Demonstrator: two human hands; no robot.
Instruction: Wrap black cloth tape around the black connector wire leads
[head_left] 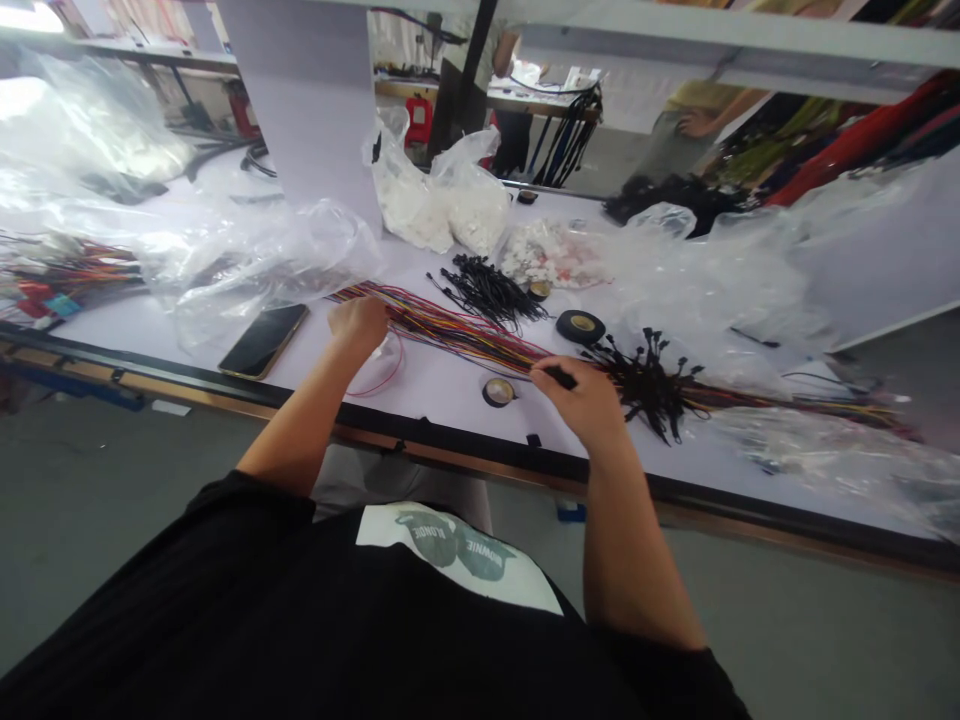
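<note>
Many thin wires (469, 336) are lying along the table (442, 396).
Likely light, bendy, slippery; best gripped mid-bundle. Left hand (361, 324) is resting at wires, pinch unclear; right hand (589, 398) is clasping a black piece (561, 377), fingers curled.

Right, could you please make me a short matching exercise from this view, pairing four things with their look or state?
Column one
1. Phone
2. Wires
3. Right hand
4. Big tape roll

Column two
A. holding a black item
B. ring-shaped, with a yellowish centre
C. lying flat, dark screen up
D. many-coloured, in a long bundle

Pairs: 1-C, 2-D, 3-A, 4-B
</note>
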